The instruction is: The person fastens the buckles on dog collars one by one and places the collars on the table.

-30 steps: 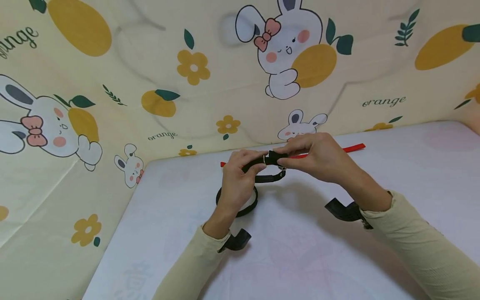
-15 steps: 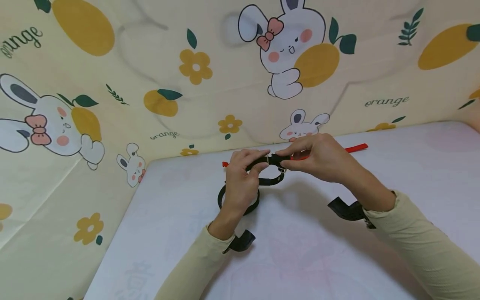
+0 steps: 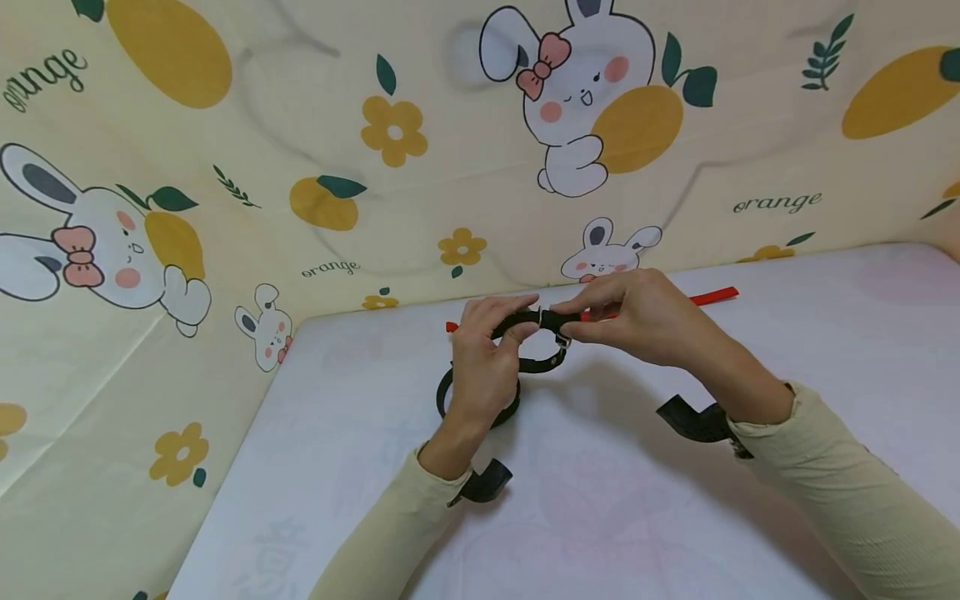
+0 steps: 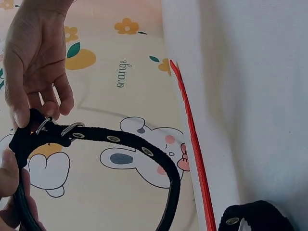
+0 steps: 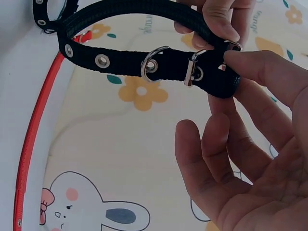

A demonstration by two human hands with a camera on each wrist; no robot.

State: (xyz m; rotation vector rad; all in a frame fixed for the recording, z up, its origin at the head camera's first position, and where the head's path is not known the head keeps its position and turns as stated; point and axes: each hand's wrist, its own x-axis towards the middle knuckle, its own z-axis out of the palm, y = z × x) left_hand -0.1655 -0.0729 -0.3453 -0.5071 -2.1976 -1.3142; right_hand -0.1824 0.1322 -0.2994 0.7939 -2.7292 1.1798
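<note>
Fingers of both hands pinch a black collar (image 3: 536,333) held just above the near side of a white table (image 3: 787,350), close to its far edge. Thumb and forefinger of the right hand (image 3: 637,321) grip the end with the metal buckle (image 5: 192,72), while the other right fingers (image 5: 211,149) hang loosely curled below it. Curled fingers of the left hand (image 3: 487,350) grip the strap just left of the buckle. A metal ring (image 5: 151,65) sits on the strap beside the buckle, and a row of eyelets (image 4: 113,138) runs along the band, which loops down to the tabletop under the left hand. Behind the hands, a red collar (image 3: 712,296) lies flat along the far edge of the table. A cream cloth (image 3: 225,167) printed with rabbits, oranges and flowers rises behind the table and at its left. Pale long sleeves (image 3: 840,492) cover both forearms.
</note>
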